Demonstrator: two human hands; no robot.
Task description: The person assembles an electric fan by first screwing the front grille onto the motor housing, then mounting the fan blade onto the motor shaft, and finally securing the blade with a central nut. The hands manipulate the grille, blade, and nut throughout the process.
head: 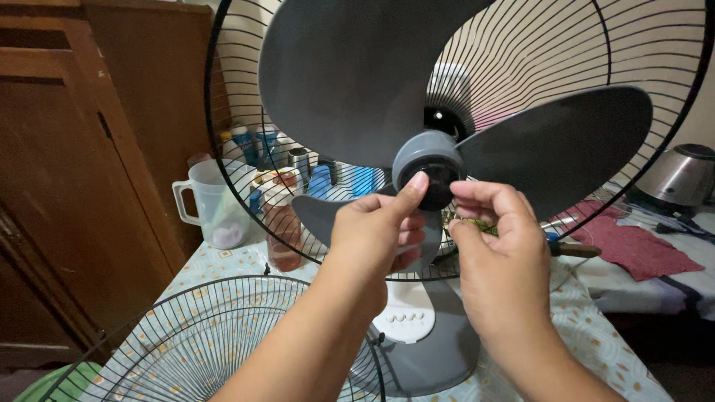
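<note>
the left hand (380,234) presses its thumb and fingers on the black blade cap (436,182) at the hub of the grey fan blade (357,74). the right hand (499,246) fingers pinch a small greenish piece (477,225) just beside it. the cap looks small, stiff, likely slippery; grip its rim. the detached front grille (223,335) lies on the surface (596,350).

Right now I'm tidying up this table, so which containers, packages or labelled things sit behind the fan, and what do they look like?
Measuring jug: left of the fan guard, clear plastic with a handle, pale residue at the bottom.
Jar: behind the guard wires, clear, reddish-brown contents, white lid.
Bottles: farther back, small, blue and white; labels too small to make out.
Blue packs: behind the blades, boxy.
Kettle: far right, steel, dark lid.
</note>
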